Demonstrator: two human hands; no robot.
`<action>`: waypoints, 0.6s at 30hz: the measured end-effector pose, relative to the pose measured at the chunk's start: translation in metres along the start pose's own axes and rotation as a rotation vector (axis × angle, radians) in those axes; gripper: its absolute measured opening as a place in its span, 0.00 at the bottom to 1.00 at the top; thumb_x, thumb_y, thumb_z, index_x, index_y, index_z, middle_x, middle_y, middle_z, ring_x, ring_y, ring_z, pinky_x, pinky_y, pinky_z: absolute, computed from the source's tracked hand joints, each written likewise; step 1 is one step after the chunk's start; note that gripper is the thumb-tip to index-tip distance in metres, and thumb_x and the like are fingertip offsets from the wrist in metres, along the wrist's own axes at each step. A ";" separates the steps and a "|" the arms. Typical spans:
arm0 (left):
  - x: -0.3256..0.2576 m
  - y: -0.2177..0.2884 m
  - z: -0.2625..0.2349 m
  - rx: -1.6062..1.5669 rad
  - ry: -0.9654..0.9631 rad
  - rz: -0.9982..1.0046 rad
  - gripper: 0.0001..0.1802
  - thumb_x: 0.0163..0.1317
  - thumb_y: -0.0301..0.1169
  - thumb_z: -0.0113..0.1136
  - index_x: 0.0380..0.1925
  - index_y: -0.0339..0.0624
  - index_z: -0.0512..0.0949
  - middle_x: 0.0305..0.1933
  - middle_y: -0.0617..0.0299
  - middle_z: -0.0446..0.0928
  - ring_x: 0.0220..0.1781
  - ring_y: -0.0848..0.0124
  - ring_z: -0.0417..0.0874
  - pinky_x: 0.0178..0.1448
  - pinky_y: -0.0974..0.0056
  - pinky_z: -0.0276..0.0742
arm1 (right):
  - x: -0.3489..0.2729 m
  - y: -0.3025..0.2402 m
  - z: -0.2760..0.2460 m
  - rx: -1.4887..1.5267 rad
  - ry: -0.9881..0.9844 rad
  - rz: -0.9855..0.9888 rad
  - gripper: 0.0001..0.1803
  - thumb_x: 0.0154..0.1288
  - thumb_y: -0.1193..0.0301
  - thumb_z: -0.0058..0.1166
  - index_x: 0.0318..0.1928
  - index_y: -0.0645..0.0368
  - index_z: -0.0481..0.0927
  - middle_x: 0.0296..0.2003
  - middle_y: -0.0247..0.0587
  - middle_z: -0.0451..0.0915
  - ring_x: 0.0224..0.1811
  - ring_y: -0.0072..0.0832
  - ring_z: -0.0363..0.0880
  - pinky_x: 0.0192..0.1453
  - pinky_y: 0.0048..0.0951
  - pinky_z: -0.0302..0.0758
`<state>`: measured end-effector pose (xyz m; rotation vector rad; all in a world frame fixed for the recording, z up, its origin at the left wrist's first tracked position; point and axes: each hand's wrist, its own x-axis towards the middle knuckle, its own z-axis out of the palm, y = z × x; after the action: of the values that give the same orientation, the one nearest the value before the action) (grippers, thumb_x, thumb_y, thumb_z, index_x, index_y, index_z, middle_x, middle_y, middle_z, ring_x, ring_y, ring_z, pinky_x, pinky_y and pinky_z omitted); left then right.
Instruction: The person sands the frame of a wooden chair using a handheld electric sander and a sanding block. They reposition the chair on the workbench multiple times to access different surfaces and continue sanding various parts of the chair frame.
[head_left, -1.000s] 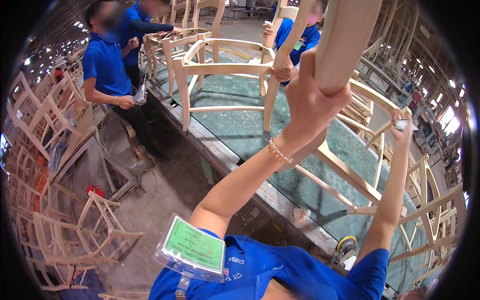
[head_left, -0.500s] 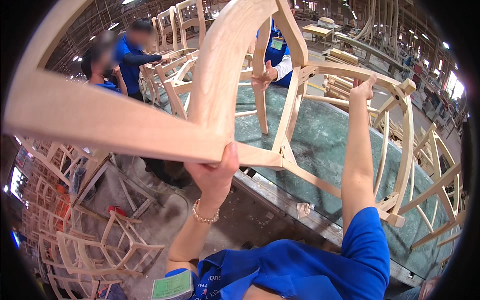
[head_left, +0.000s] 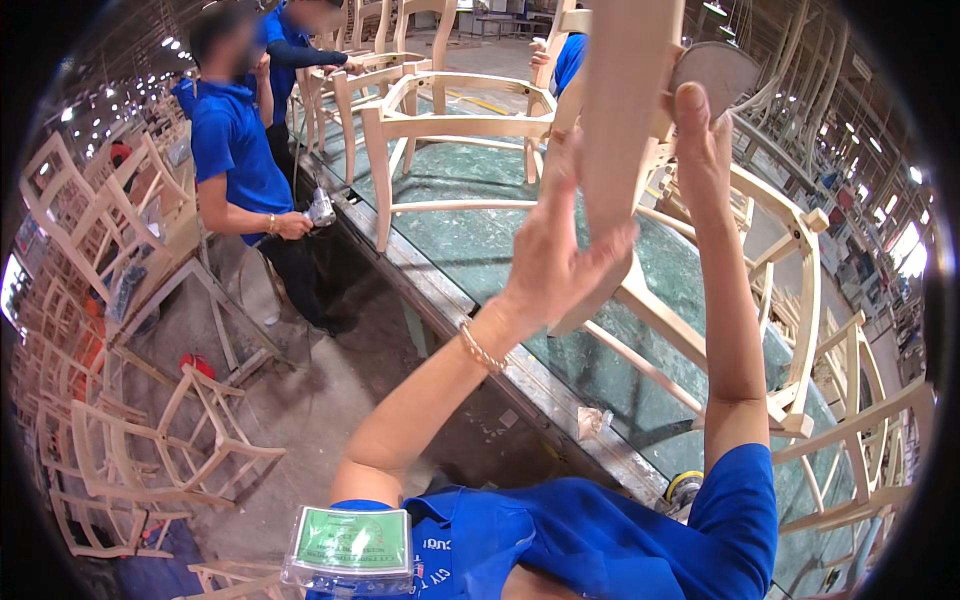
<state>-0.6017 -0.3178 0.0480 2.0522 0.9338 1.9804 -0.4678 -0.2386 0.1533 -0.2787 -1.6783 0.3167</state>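
Observation:
A pale unfinished wooden chair frame (head_left: 625, 110) rises close in front of me, partly cut off by the top edge. My left hand (head_left: 555, 245) is beside its lower end, fingers spread, slightly blurred; whether it touches the wood I cannot tell. My right hand (head_left: 705, 140) is raised, with its thumb against a rounded, greyish-brown end (head_left: 718, 78) beside the upright; its other fingers are mostly hidden. Behind the hands, more pale chair frames (head_left: 810, 300) stand on the green-topped workbench (head_left: 470, 250).
A person (head_left: 225, 140) in a blue shirt stands left of the bench, holding a power tool (head_left: 321, 208). Another person (head_left: 300, 40) works behind. Several chair frames (head_left: 190, 430) crowd the floor at left. A yellow-and-black round tool (head_left: 685, 488) lies by my right sleeve.
The chair frame has turned from lying across my view to standing upright ahead of me. My left hand has let go of its corner and moved right and up. The view has swung left.

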 end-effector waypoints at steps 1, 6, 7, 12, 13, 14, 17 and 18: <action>-0.010 -0.006 0.003 0.044 -0.003 0.054 0.36 0.61 0.44 0.61 0.64 0.40 0.61 0.62 0.44 0.69 0.61 0.54 0.74 0.63 0.58 0.70 | 0.003 0.004 -0.003 -0.022 -0.003 0.064 0.35 0.63 0.41 0.51 0.51 0.64 0.75 0.42 0.41 0.79 0.45 0.29 0.79 0.52 0.31 0.75; -0.085 -0.075 -0.040 -0.029 -0.658 -0.318 0.29 0.59 0.41 0.61 0.61 0.46 0.70 0.62 0.53 0.72 0.63 0.54 0.72 0.65 0.56 0.68 | 0.005 0.060 -0.012 -0.054 0.256 0.224 0.36 0.61 0.42 0.55 0.55 0.62 0.72 0.44 0.37 0.78 0.45 0.23 0.77 0.49 0.26 0.74; -0.091 -0.085 -0.061 0.006 -0.785 -0.457 0.29 0.59 0.40 0.61 0.60 0.44 0.70 0.60 0.51 0.74 0.63 0.55 0.72 0.64 0.57 0.69 | 0.006 0.071 -0.011 -0.096 0.344 0.209 0.37 0.61 0.44 0.56 0.57 0.62 0.70 0.45 0.35 0.78 0.45 0.22 0.77 0.47 0.25 0.74; -0.138 -0.160 -0.159 -0.048 -0.764 -0.906 0.28 0.61 0.35 0.61 0.60 0.37 0.70 0.57 0.48 0.76 0.60 0.62 0.76 0.62 0.62 0.72 | 0.027 0.133 -0.017 -0.622 0.489 0.047 0.25 0.61 0.61 0.60 0.53 0.63 0.72 0.40 0.38 0.79 0.40 0.23 0.75 0.47 0.26 0.72; -0.144 -0.175 -0.174 -0.093 -0.685 -0.901 0.27 0.62 0.33 0.60 0.60 0.37 0.69 0.56 0.49 0.76 0.60 0.64 0.76 0.61 0.63 0.72 | 0.029 0.142 -0.014 -0.653 0.527 -0.004 0.21 0.60 0.65 0.58 0.51 0.63 0.73 0.37 0.41 0.79 0.39 0.27 0.76 0.45 0.29 0.73; -0.147 -0.186 -0.189 -0.093 -0.599 -0.961 0.26 0.62 0.33 0.60 0.60 0.38 0.70 0.56 0.49 0.76 0.59 0.64 0.77 0.59 0.63 0.73 | 0.031 0.149 -0.011 -0.678 0.563 -0.057 0.18 0.60 0.69 0.55 0.50 0.64 0.74 0.35 0.44 0.80 0.37 0.31 0.77 0.43 0.33 0.74; -0.147 -0.216 -0.214 -0.086 -0.422 -1.050 0.24 0.64 0.32 0.59 0.60 0.38 0.70 0.55 0.51 0.77 0.56 0.68 0.77 0.58 0.66 0.72 | 0.023 0.146 -0.018 -0.831 0.573 -0.074 0.24 0.55 0.68 0.61 0.52 0.63 0.73 0.35 0.46 0.79 0.37 0.31 0.77 0.42 0.33 0.74; -0.152 -0.224 -0.221 -0.073 -0.371 -1.059 0.23 0.65 0.31 0.57 0.59 0.37 0.69 0.54 0.53 0.77 0.54 0.71 0.77 0.57 0.68 0.71 | 0.022 0.144 -0.010 -0.775 0.572 -0.082 0.24 0.56 0.67 0.60 0.51 0.64 0.73 0.36 0.46 0.80 0.38 0.32 0.78 0.43 0.33 0.74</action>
<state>-0.8750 -0.2864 -0.1673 1.3115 1.3974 1.0121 -0.4602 -0.0959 0.1218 -0.7891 -1.1683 -0.4636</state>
